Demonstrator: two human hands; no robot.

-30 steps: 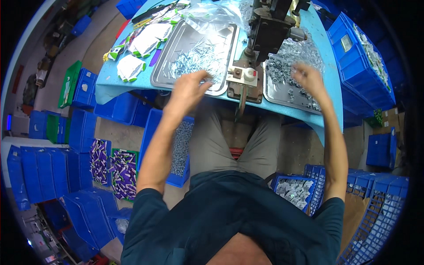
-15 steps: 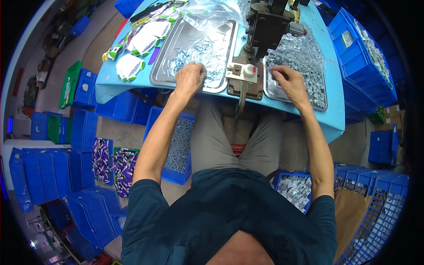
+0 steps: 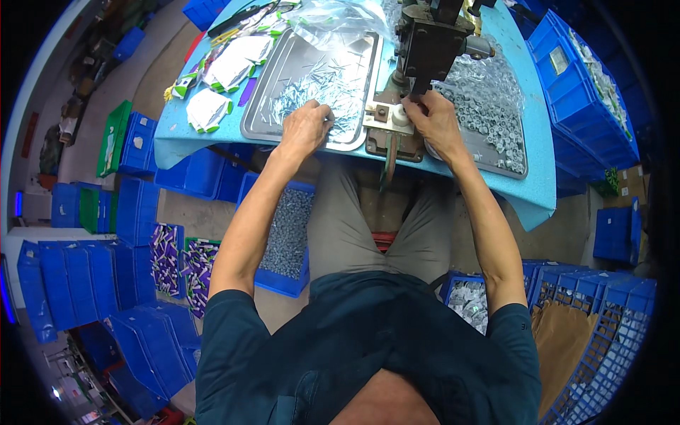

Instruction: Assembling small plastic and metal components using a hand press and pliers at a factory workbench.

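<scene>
My left hand [image 3: 306, 129] rests at the near edge of a metal tray [image 3: 268, 78], its fingers curled together among loose thin metal pins [image 3: 327, 85]. Anything between those fingertips is too small to make out. At the hand press [image 3: 427, 53], my right hand [image 3: 437, 124] has thumb and fingers closed around the small round whitish part on the pale fixture block [image 3: 382, 113]. The fingers partly cover that part. Right of the press, a second tray [image 3: 489, 164] holds many small clear plastic pieces [image 3: 485, 117].
White-and-green packets [image 3: 209, 108] lie left of the pin tray, with a clear plastic bag [image 3: 340, 21] behind it. Blue bins [image 3: 577, 85] stand at the right table edge. A bin of small grey parts [image 3: 287, 227] sits by my left leg. The press lever [image 3: 388, 159] juts toward me.
My right hand has moved left from the tray of plastic pieces to the fixture under the press. My left hand has stayed over the pins, shifting only slightly.
</scene>
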